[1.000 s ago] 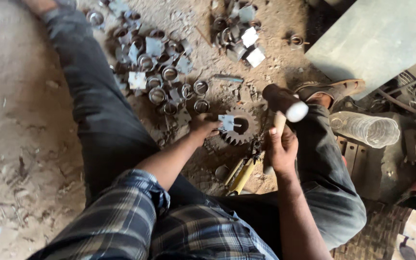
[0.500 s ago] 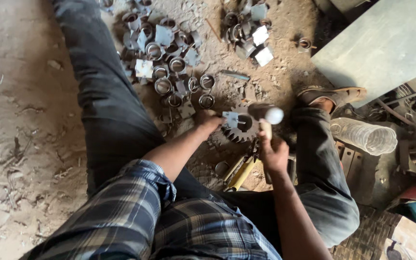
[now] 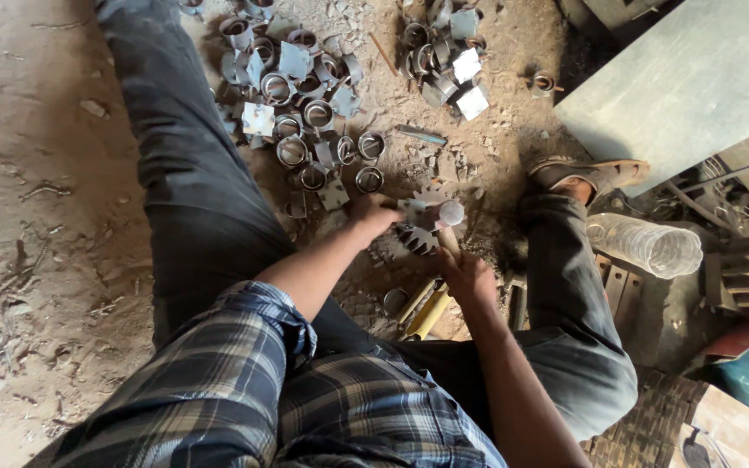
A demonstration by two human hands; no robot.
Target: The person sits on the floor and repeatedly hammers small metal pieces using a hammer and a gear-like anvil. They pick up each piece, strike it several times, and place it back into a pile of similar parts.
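Change: since a second ago our hammer [image 3: 449, 218] has come down from a raised position; its head now sits on the work, and the view has drifted slightly.
Left hand: our left hand [image 3: 373, 213] pinches a small metal piece [image 3: 411, 206] flat at the fingertips; fingers narrow, closed on it.
Right hand: our right hand [image 3: 468, 273] is wrapped tight round the wooden hammer handle, fingers fully curled.
Piece position: the piece lies just beyond the left fingertips, on top of a toothed gear [image 3: 418, 236] that serves as an anvil on the dirt floor [image 3: 36, 199].
Hammer head: touching or all but touching the piece, right beside the left fingertips; we cannot tell whether contact is complete.
Beyond the fingers: a heap of metal rings [image 3: 305, 95] and square plates lies past the left hand; a second heap [image 3: 448, 52] lies farther off, ahead of the right hand.
Near the right wrist: yellow tubes [image 3: 426, 308] lie just under it; a clear plastic bottle [image 3: 648, 244] is well apart, outside the right knee.
Step (our judgement): striking the held piece against the gear, at the bottom of a blow.
Next move calls for: lifting the hammer clear, keeping the left fingertips back from the head, and checking that the piece sits square on the gear.
Risk: the blow lands very near the fingers.
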